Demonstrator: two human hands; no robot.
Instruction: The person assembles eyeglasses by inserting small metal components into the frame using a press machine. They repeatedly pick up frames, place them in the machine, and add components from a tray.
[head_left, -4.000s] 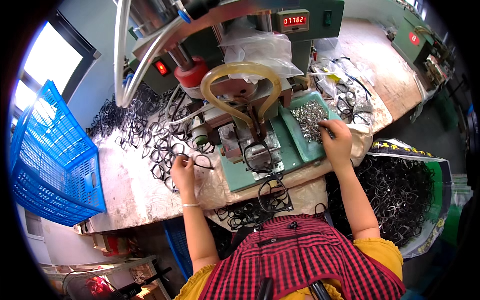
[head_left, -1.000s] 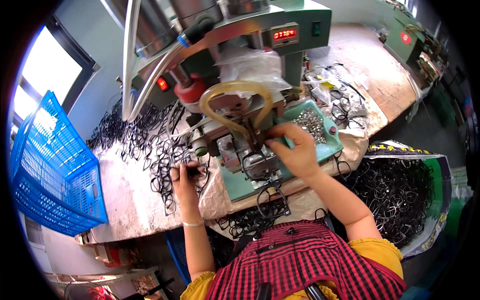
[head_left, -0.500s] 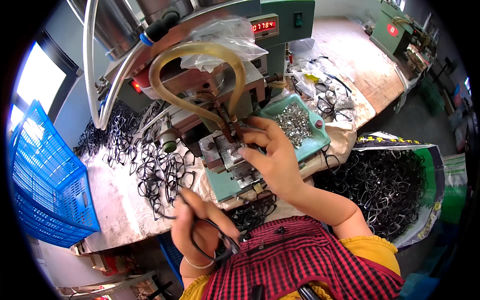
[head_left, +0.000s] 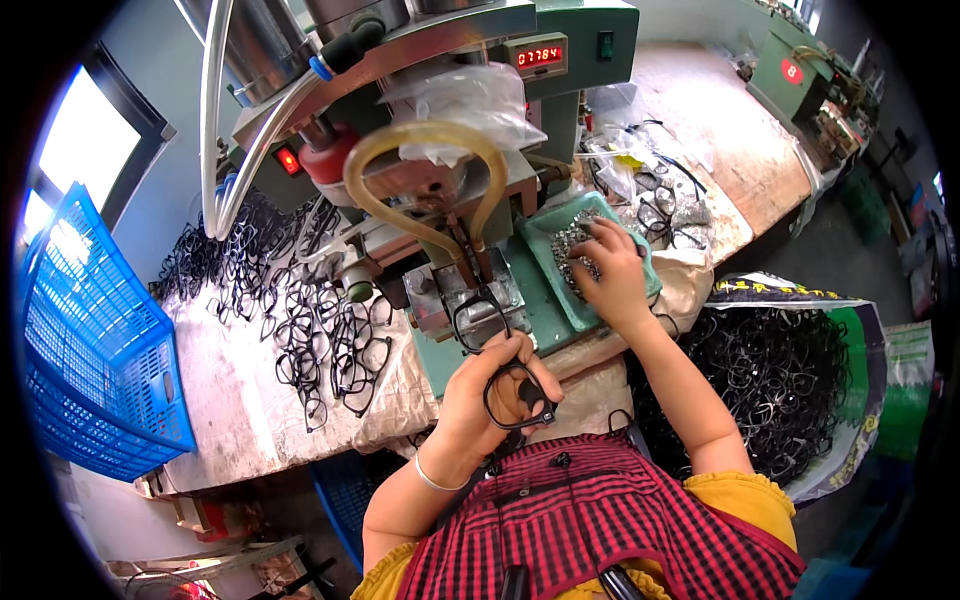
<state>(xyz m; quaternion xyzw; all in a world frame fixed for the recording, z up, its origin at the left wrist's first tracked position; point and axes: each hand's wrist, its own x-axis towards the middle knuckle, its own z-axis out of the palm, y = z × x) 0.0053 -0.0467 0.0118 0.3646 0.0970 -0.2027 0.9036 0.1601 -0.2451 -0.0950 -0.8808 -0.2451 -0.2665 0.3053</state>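
Note:
My left hand (head_left: pixel 480 390) is closed around a black eyeglass frame (head_left: pixel 488 402). One rim of the frame reaches up over the metal fixture (head_left: pixel 500 312) of a bench press, and the other rim hangs by my fingers. I cannot tell if the frame touches the fixture. My right hand (head_left: pixel 615 275) is over a green tray (head_left: pixel 560 312), its bent fingers spread among small silvery metal parts (head_left: pixel 567 240). Whether a part is between those fingertips is too small to see.
A yellowish hose (head_left: pixel 425 132) loops down to the press. Black eyeglass frames (head_left: pixel 335 350) lie heaped on the table at left, beside a blue plastic basket (head_left: pixel 110 350). To the right, a large sack (head_left: pixel 765 390) is full of black frames. A green machine (head_left: pixel 795 68) stands far right.
My right hand has left the fixture and moved right to the tray. My left hand has come up and right with the eyeglass frame, bringing it to the fixture.

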